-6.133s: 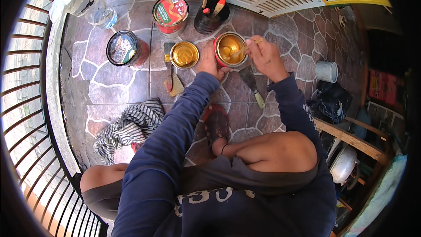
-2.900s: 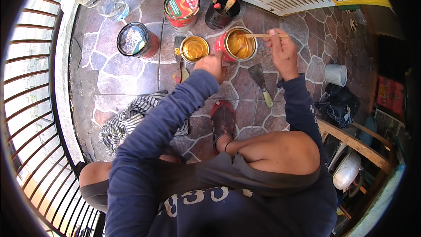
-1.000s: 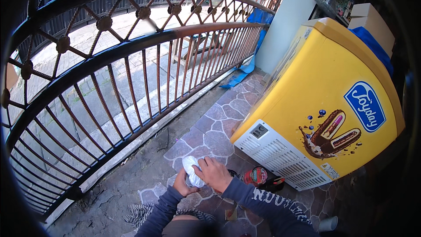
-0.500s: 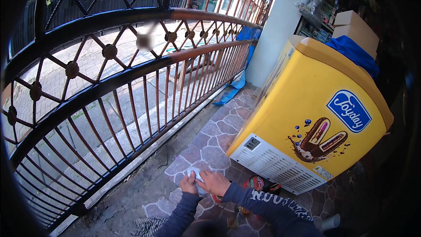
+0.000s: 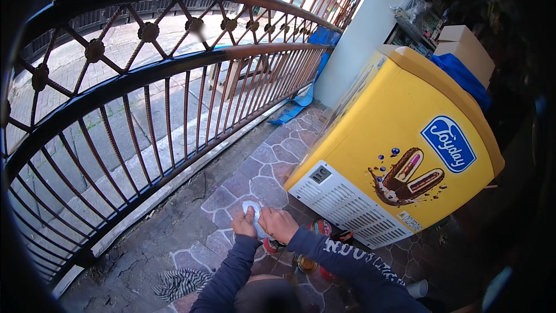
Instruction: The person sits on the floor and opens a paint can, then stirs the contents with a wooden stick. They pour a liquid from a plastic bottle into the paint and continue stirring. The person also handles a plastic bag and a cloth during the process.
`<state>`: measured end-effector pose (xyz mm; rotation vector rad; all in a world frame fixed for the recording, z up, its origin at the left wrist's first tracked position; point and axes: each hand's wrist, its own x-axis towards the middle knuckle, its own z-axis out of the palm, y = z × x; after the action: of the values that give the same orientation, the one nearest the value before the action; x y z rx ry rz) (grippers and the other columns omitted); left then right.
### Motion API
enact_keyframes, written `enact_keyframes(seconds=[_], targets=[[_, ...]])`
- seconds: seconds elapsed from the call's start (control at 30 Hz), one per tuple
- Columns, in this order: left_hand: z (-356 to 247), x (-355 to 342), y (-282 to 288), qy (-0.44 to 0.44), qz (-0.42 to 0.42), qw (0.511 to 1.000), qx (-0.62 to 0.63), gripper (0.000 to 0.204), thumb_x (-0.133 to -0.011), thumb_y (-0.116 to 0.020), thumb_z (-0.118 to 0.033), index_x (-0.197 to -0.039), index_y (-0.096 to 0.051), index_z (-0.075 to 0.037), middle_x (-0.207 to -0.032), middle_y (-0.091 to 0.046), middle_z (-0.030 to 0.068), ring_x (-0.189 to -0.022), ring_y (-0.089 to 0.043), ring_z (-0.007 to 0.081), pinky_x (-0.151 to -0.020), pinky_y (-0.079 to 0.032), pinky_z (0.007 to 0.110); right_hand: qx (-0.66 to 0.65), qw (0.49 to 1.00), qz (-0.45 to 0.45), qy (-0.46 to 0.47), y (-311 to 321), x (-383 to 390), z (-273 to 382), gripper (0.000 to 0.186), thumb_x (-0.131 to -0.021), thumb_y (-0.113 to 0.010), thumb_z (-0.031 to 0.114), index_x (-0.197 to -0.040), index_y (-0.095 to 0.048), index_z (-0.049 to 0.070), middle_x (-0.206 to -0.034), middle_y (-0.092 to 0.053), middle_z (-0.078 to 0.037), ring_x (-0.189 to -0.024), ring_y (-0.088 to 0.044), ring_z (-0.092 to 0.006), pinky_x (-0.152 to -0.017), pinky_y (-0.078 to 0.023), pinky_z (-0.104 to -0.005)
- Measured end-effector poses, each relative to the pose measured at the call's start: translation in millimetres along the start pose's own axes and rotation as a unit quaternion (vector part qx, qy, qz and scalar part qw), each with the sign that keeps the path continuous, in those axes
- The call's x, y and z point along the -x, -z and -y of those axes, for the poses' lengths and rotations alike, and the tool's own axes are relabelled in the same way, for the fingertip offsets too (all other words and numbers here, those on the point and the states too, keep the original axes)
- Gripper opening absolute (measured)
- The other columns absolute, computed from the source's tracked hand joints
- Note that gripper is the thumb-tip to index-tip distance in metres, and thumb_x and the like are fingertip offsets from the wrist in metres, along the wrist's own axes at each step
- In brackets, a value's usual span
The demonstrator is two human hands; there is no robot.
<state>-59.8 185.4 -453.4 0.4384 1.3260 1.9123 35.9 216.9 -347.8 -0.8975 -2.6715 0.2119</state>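
Low in the picture, my left hand (image 5: 245, 226) and my right hand (image 5: 277, 225) are closed on a pale crumpled plastic bundle (image 5: 252, 205), mostly hidden by my fingers. Just beyond and below them, paint cans stand on the tiles, partly behind my right arm: a red-lidded can (image 5: 321, 226), a dark container with brushes (image 5: 344, 238), and an opened can with gold showing (image 5: 307, 264). A striped cloth (image 5: 180, 283) lies on the floor to the left of my forearms.
A curved metal gate (image 5: 133, 80) runs along the left. A yellow chest freezer (image 5: 382, 113) stands at right, with cardboard boxes (image 5: 463, 52) and blue fabric (image 5: 457, 75) behind it. A blue sheet (image 5: 292, 110) lies by the gate's far end. A pale cylinder (image 5: 417, 288) sits lower right.
My view has swung up from the paint cans to the gate and freezer. The stick has left my right hand; both hands took hold of the pale bundle and have shifted slightly on it.
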Motion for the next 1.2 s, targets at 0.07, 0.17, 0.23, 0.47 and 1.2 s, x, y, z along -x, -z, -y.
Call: enact_keyframes(seconds=[0.07, 0.17, 0.23, 0.47, 1.2], targets=[[3, 1, -3, 0.009, 0.015, 1.0, 0.006, 0.036, -0.096, -0.065, -0.033, -0.081, -0.066, 0.0, -0.069, -0.059, 0.0017, -0.066, -0.048, 0.0104, -0.06, -0.04, 0.032, 0.008, 1.0, -0.023, 0.005, 3, 7, 2, 0.024, -0.095, -0.058, 0.024, -0.09, -0.053, 0.002, -0.078, -0.063, -0.021, -0.07, -0.065, -0.0414, -0.06, -0.053, -0.0482], [-2, 2, 0, 0.042, 0.033, 0.999, -0.009, 0.029, -0.097, -0.064, -0.027, -0.082, -0.064, -0.003, -0.074, -0.058, -0.0013, -0.069, -0.048, 0.0089, -0.062, -0.039, 0.029, 0.047, 0.998, -0.029, -0.002, 9, 17, 9, 0.029, -0.096, -0.06, 0.031, -0.093, -0.053, 0.003, -0.083, -0.061, -0.019, -0.073, -0.065, -0.0389, -0.06, -0.054, -0.0463], [-7, 3, 2, 0.116, 0.022, 0.992, -0.047, 0.028, -0.097, -0.065, -0.027, -0.082, -0.065, -0.004, -0.075, -0.059, -0.0013, -0.07, -0.049, 0.0089, -0.064, -0.04, 0.028, 0.078, 0.997, -0.011, -0.01, 12, 18, 13, 0.031, -0.096, -0.06, 0.033, -0.093, -0.053, 0.003, -0.085, -0.062, -0.019, -0.074, -0.065, -0.0381, -0.06, -0.054, -0.046], [-9, 6, 6, 0.045, 0.025, 0.993, 0.102, 0.028, -0.096, -0.066, -0.026, -0.081, -0.066, -0.003, -0.07, -0.055, -0.0039, -0.065, -0.043, 0.0053, -0.058, -0.034, 0.026, 0.018, 0.999, 0.0, -0.033, 7, 11, 20, 0.026, -0.096, -0.057, 0.026, -0.093, -0.052, 0.001, -0.074, -0.065, -0.023, -0.066, -0.066, -0.0411, -0.058, -0.054, -0.0489], [-27, 13, -9, -0.082, -0.03, 0.994, -0.069, 0.036, -0.099, -0.059, -0.028, -0.08, -0.065, 0.002, -0.061, -0.06, 0.0115, -0.057, -0.051, 0.014, -0.054, -0.041, 0.037, -0.032, 0.99, -0.131, -0.033, -2, 31, 17, 0.03, -0.09, -0.07, 0.019, -0.11, -0.058, 0.002, -0.092, -0.064, -0.02, -0.081, -0.065, -0.0401, -0.07, -0.053, -0.0459]])
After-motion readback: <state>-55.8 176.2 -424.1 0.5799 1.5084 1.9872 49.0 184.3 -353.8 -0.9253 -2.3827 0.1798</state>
